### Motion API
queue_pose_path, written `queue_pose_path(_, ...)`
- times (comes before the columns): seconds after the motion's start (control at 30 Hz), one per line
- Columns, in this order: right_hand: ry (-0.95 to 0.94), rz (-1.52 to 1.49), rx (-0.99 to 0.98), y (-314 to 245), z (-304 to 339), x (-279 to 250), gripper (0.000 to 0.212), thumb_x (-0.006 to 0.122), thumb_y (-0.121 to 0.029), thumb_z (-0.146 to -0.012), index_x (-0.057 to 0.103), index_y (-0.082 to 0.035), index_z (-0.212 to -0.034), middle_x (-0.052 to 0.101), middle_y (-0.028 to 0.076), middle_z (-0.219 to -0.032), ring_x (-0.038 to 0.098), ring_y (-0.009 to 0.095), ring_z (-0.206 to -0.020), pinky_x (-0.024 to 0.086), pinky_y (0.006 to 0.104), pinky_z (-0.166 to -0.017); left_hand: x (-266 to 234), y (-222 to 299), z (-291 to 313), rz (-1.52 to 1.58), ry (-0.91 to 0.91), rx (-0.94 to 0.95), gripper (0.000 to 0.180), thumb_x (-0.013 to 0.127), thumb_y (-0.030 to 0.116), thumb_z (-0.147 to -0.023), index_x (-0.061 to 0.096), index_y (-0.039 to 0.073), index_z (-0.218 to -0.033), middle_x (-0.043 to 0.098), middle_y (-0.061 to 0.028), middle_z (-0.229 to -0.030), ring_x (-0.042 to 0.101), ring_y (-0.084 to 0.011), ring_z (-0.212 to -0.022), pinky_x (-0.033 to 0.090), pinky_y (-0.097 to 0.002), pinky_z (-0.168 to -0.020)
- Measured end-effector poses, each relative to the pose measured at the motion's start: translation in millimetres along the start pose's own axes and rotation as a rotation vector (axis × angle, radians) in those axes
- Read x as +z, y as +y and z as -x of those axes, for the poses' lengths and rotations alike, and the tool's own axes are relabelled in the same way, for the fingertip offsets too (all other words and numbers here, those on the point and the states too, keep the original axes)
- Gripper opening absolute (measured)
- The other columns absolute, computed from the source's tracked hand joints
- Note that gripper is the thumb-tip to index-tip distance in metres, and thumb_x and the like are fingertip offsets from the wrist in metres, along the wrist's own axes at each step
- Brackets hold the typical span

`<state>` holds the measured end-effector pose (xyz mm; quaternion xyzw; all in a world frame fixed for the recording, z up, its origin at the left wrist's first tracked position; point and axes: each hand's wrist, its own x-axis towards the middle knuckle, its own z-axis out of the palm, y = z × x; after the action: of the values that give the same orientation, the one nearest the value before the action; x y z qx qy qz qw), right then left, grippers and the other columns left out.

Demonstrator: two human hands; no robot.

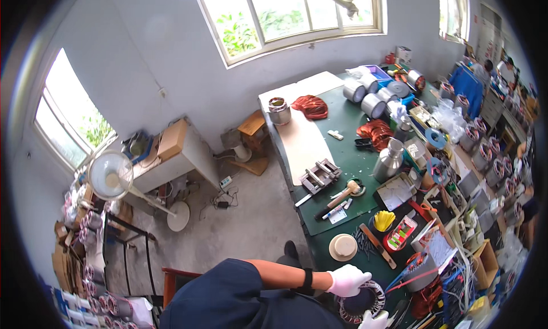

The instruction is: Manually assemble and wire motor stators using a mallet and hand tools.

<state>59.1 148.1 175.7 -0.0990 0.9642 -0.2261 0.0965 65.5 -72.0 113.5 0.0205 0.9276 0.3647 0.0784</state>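
Observation:
A ring-shaped motor stator [377, 295] with wound coils bound in white lacing stands at the near edge of the green table, its dark round opening facing up. My left hand [349, 280], in a white glove, is closed at the far rim of the stator. At its near rim is my right hand [374, 320], also gloved in white and partly cut off by the picture's lower edge; its fingers are bent against the ring. A cream round block [343, 247] sits just beyond my left hand. Beside it lie a wooden strip [378, 246] and scattered small dark pieces.
On the green table [357, 149] are a mallet [341, 196], a metal clamp-like frame [319, 176], copper wire bundles [310, 107], another stator [279, 111] and a metal bottle [389, 160]. Boxes and wire spools crowd the right. A standing fan [110, 176] is at left; people work far right.

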Motion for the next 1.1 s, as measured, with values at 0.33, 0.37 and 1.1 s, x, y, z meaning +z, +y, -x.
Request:
queue_pose_path(0.33,-0.186,-0.126,-0.483,-196,-47,111,0.031,0.074,-0.023,-0.093,0.062,0.003,-0.104,0.069,0.025,-0.093,0.068,0.043,-0.088,0.053,0.0483,-0.08,-143,-152,149,0.102,0.53,-0.199,0.032,0.066,0.013,-0.08,0.059,0.003,-0.109,0.066,-0.0219,-0.071,0.067,-0.0461,-0.068,0.053,-0.0546,-0.064)
queue_pose_path(0.37,-0.19,-0.108,-0.56,-214,-51,135,0.032,0.075,-0.024,-0.093,0.062,0.004,-0.105,0.068,0.026,-0.095,0.067,0.043,-0.089,0.052,0.048,-0.08,-156,-171,167,0.098,0.564,-0.234,0.032,0.066,0.012,-0.079,0.059,0.002,-0.109,0.066,-0.0219,-0.071,0.066,-0.0462,-0.068,0.052,-0.0549,-0.064)
queue_pose_path(1.1,-1.091,-0.053,-1.616,-728,101,508,0.022,0.074,-0.011,-0.077,0.058,0.002,-0.084,0.062,0.012,-0.066,0.063,0.026,-0.061,0.051,0.0383,-0.064,-254,-334,569,0.35,1.401,-1.534,0.026,0.062,0.016,-0.085,0.055,0.001,-0.106,0.07,-0.0244,-0.081,0.071,-0.0445,-0.083,0.053,-0.0547,-0.074)
